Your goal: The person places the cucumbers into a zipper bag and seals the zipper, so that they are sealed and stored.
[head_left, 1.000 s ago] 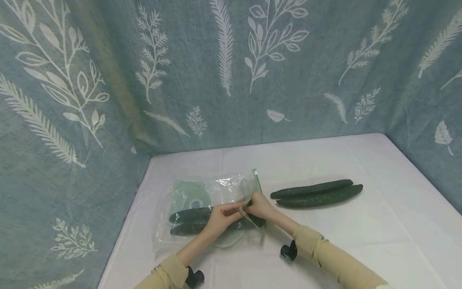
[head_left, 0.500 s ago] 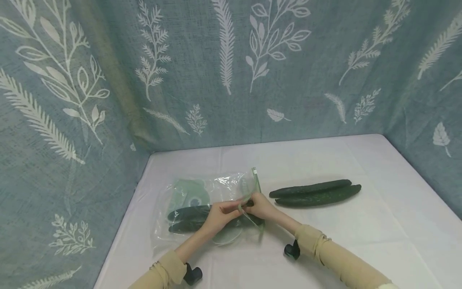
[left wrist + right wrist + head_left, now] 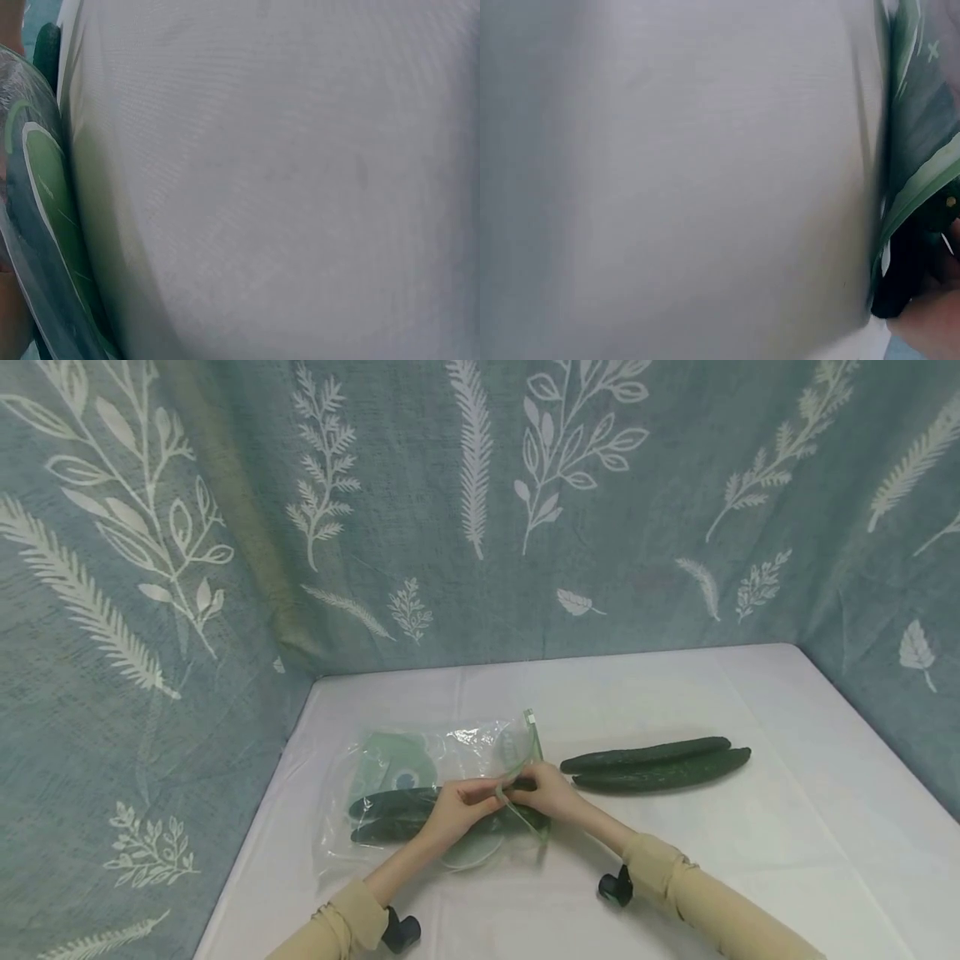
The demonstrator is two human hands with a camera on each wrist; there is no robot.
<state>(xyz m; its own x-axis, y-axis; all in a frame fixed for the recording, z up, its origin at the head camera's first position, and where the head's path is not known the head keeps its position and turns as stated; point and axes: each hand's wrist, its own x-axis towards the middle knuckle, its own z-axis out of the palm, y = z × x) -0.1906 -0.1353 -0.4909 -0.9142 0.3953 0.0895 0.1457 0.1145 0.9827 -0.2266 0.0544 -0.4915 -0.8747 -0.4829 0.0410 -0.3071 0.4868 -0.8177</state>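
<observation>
A clear zip bag (image 3: 465,747) with green print lies on its side, its mouth to the right. Two dark green cucumbers (image 3: 386,831) show through the plastic. My left hand (image 3: 457,810) pinches the bag's front rim, lifting it from the cucumbers. Close beside it, my right hand (image 3: 551,789) is at the mouth, thumb and fingers curled around the end of the upper cucumber. In the right wrist view, dark cucumber ends (image 3: 900,274) sit under the green-edged rim beside the right hand (image 3: 934,322). The left wrist view catches the printed bag (image 3: 52,187) at its left edge.
Two more cucumbers (image 3: 656,768) lie side by side on the white-covered table (image 3: 675,877), right of the bag. A blue-green curtain (image 3: 637,560) with white leaf patterns hangs behind the table and at its sides. Small black cameras (image 3: 401,931) hang below both wrists.
The right wrist and forearm have shifted slightly to the right, and more of the cucumber end shows between the right hand's fingers. The left hand keeps its pinch on the rim.
</observation>
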